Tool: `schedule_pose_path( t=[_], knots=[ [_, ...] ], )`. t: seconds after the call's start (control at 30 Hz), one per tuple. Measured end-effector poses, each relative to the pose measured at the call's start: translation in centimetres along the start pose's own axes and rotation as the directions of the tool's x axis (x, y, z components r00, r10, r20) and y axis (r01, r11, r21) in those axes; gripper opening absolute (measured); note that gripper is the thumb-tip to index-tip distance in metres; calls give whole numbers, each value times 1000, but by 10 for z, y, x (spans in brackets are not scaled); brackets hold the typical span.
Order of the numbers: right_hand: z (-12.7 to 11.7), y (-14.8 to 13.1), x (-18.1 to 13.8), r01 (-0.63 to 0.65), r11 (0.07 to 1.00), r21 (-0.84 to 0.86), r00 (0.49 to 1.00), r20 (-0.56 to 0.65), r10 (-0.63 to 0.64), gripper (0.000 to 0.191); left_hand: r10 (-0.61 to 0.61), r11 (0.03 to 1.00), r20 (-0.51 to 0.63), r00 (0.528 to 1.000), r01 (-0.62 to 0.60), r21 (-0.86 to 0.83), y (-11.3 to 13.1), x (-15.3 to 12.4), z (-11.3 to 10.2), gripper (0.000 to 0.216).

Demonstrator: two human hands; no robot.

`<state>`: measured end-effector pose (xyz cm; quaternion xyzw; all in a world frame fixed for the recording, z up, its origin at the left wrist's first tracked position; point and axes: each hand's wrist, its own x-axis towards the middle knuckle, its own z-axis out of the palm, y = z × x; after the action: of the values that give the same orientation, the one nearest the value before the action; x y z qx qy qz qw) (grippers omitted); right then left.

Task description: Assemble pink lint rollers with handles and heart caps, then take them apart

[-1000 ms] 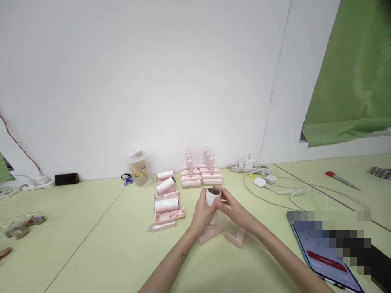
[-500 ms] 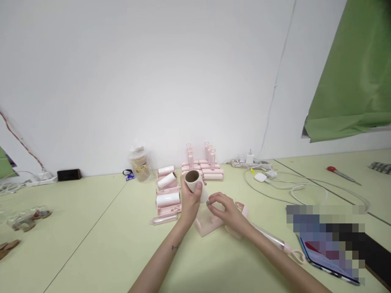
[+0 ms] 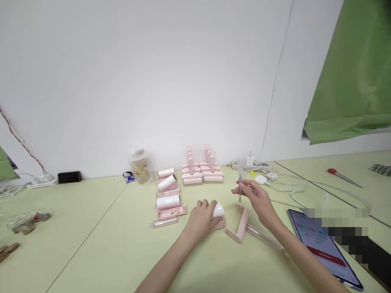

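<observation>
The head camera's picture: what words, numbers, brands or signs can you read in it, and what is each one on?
"00:15", on the phone screen; the digits after it are too blurred to be sure of.
Red bar on that screen: pale lettering, too small to read.
Plastic cup: a printed design, too blurred to read.
Blue packet: markings too small to read.
White rolls: no print that I can make out.

far left: black oblong device [image 3: 69, 177] against white wall [image 3: 195, 81], white power strip [image 3: 39, 182] beside it | back: plastic cup [image 3: 139, 169] inside clear bag [image 3: 149, 171], blue packet [image 3: 130, 179] just beside | right: smartphone [image 3: 314, 240] with timer display, partly pixelated; white cables [image 3: 287, 190]; white charger [image 3: 249, 160] near wall; red-ended pointed tool [image 3: 342, 178]; checked cloth [image 3: 381, 170] at far right; green sheet [image 3: 351, 81] hanging above
</observation>
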<state>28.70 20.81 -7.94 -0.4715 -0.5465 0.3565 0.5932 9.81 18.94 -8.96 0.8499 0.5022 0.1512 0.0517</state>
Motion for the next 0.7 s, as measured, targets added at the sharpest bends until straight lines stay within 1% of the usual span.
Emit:
schedule_pose_path(
  t=[0.07,0.13,0.23,0.27,0.33,0.37,0.4,0.43,0.5,0.53,0.6,0.67,0.7],
  knots=[
    [-13,-6,-4,-8,1000,-7,999,31,8,37,-19,999,39,999,17,33,3,-5,3,36],
    [-25,-10,-10,-18,1000,-9,998,61,18,38,-28,999,78,997,24,44,4,-15,3,44],
    [-43,-8,-17,-27,999,-44,995,92,31,42,-22,1000,130,991,19,22,-3,-41,-4,48],
    [-49,-6,-19,-7,997,-81,994,108,16,39,-18,1000,145,989,19,-4,-9,-51,-7,48],
    [-58,0,-19,85,969,-231,988,149,-51,23,-25,995,171,985,41,-95,-23,-70,-16,49],
    [-62,3,-19,142,929,-343,981,177,-85,17,-36,989,173,984,60,-133,-32,-77,-19,50],
    [-65,5,-19,194,865,-464,972,212,-104,15,-63,983,160,985,89,-159,-42,-83,-23,51],
    [-67,8,-18,229,784,-578,963,252,-95,14,-86,978,142,986,111,-177,-52,-86,-26,53],
    [-70,13,-18,249,635,-732,946,324,3,18,-122,970,94,988,138,-197,-71,-88,-30,56],
    [-71,17,-18,245,594,-766,934,350,67,21,-129,967,81,988,143,-209,-80,-88,-31,56],
    [-75,26,-20,207,570,-795,907,375,194,25,-125,961,81,989,141,-237,-93,-85,-31,57],
    [-79,36,-24,126,566,-815,878,357,318,23,-110,957,96,989,132,-257,-100,-83,-29,58],
    [-81,39,-26,74,557,-827,858,338,387,20,-109,959,78,991,126,-253,-100,-83,-28,61]
  ],
)
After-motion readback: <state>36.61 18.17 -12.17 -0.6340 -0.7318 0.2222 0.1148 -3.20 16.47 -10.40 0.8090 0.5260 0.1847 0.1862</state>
